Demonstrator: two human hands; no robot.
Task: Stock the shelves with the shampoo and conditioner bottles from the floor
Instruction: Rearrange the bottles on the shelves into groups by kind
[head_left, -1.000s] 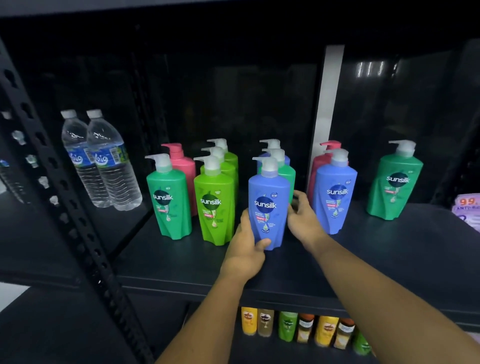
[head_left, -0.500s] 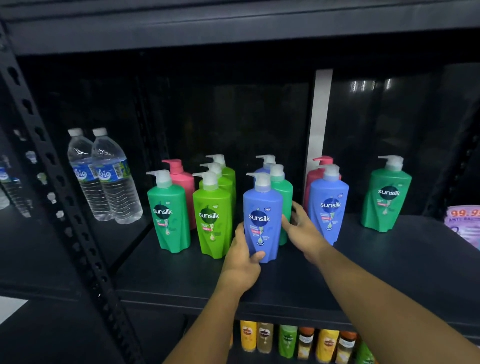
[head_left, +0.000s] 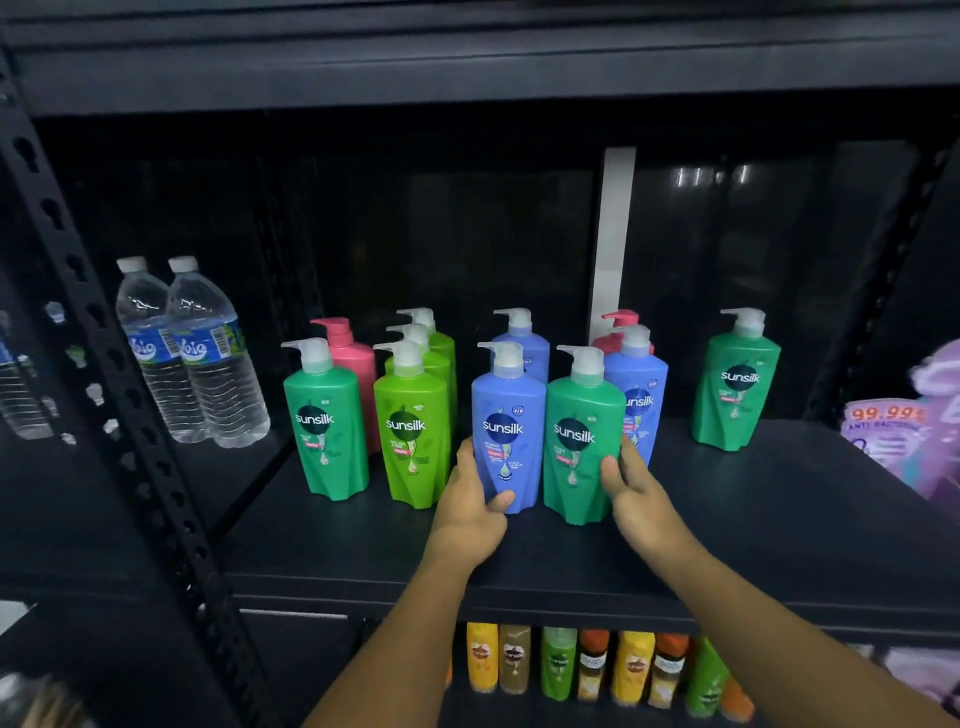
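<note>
Black shelf: bare room in front of the bottles up to its front edge, and a wide gap on the right side.
Blue bottle: stands upright in the front row, just beside the dark green bottle on its right.
Light green bottle: left of the blue one, a thin gap between.
Far green bottle: stands alone, well apart on the right.
Left hand: wraps the low part of the blue bottle, thumb on the front, fingers round the left side.
Right hand: holds the low part of the dark green bottle, thumb on the front, fingers curled behind its right side.
Arms: both reach in over the front edge.
Metal post: slants up on the left, water bottles near it.
</note>
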